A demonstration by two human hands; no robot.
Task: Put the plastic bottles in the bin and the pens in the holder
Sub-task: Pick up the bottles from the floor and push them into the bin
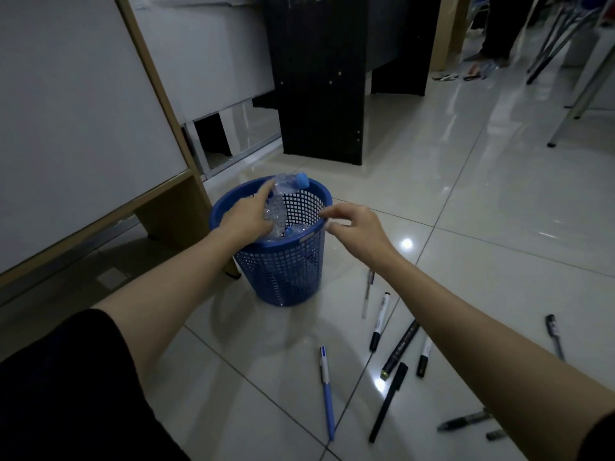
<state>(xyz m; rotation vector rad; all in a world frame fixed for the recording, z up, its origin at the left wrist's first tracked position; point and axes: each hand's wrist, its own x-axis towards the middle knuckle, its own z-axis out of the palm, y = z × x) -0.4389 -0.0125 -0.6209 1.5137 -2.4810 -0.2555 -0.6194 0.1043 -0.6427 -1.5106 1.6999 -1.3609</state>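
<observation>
A blue mesh bin stands on the tiled floor. My left hand is over its near-left rim, gripping a crumpled clear plastic bottle with a blue cap that points up and away over the bin's mouth. More clear plastic lies inside the bin. My right hand hovers at the bin's right rim, fingers apart, holding nothing. Several pens and markers lie on the floor to the right: a blue-and-white pen, a white marker, black pens. No pen holder is in view.
A white board in a wooden frame leans at the left, close to the bin. A black desk panel stands behind it. Metal chair legs and another person's feet are at the far right.
</observation>
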